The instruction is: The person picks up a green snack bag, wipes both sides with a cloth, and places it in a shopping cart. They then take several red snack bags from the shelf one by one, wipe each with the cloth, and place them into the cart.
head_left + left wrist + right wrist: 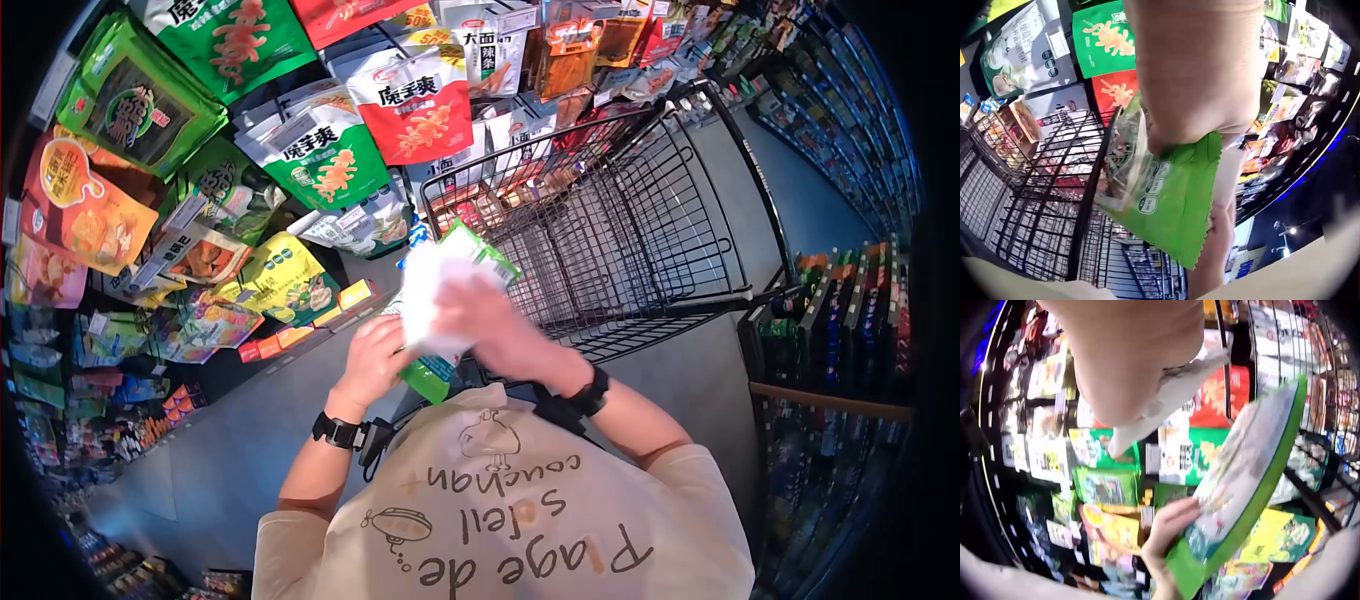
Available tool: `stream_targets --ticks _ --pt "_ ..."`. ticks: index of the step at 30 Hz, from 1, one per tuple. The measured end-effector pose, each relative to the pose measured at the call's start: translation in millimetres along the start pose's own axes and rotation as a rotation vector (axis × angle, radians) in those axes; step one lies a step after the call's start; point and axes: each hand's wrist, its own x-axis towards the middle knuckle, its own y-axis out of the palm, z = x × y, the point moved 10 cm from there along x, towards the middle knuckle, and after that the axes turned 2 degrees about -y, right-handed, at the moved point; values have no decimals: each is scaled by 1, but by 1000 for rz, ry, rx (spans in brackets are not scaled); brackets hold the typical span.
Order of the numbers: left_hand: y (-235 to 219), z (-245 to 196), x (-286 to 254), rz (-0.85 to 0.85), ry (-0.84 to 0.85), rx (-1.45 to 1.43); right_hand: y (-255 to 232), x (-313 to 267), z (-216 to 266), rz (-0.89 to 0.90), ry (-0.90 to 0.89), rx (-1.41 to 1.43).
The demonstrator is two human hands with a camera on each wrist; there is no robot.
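Observation:
My left hand (378,355) grips a green-and-white snack bag (1244,469) by its edge, in front of my chest. The bag's other side, in the left wrist view, is green (1175,203) with a clear window. My right hand (490,315), blurred, holds a soft white sheet (435,295) like a tissue or cloth. In the head view that sheet overlaps the middle of the bag. From the right wrist, the white sheet (1169,394) hangs from under the right hand (1135,356), whose fingers are mostly hidden. The left hand (1169,528) shows at the bag's lower edge.
A black wire shopping cart (620,230) stands just beyond my hands, to the right. Racks of hanging snack packs, among them a red pack (415,105) and a green one (315,150), rise ahead and left. More shelves (850,310) line the right side. Grey floor (230,450) lies below.

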Motion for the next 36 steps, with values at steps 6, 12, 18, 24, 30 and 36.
stream_targets --ticks 6,12,18,24,30,36 --pt "-11 8 -4 -17 -75 -64 29 -21 -60 -19 285 -103" --pt "-99 12 -17 -390 -324 -41 -38 -56 -136 -499 659 274" --pt "-171 29 -93 -617 -668 -28 32 19 -105 -64 247 -474" --pt "-222 49 -127 -733 -742 83 61 18 -92 60 364 -370" --pt "-253 106 -114 -605 -592 -17 59 31 -135 -128 602 -348" --pt "-291 164 -87 -418 -486 -228 28 66 -85 -354 631 -567"
